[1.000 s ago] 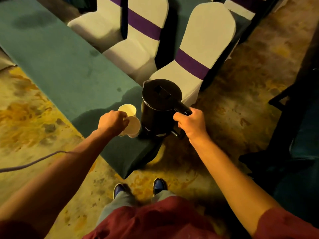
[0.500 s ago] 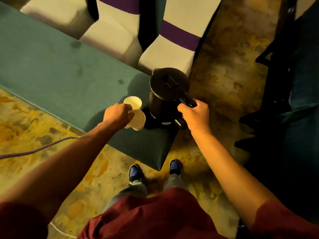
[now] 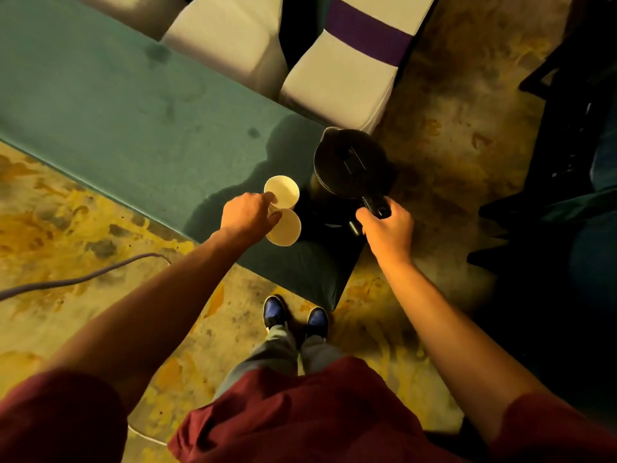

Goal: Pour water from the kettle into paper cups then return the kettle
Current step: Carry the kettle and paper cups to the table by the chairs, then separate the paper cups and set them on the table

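Observation:
A black electric kettle (image 3: 350, 165) stands on the near right corner of the green table (image 3: 133, 121), lid closed, spout pointing away. My right hand (image 3: 387, 225) grips its black handle. Two cream paper cups stand just left of the kettle: a far cup (image 3: 283, 191) and a near cup (image 3: 286, 228), mouths up. My left hand (image 3: 247, 215) holds them, fingers curled over the rims where the two cups meet. What is inside the cups does not show.
Two white-covered chairs (image 3: 337, 81) with purple sashes stand behind the table. A cable (image 3: 83, 279) runs across the stained floor at the left. Dark furniture (image 3: 567, 162) fills the right side. My blue shoes (image 3: 293, 315) stand at the table's corner.
The camera has tilted downward, shifting the scene in view. Both hands keep their hold; my left fingers now reach further over the cup rims. The kettle stays on the table.

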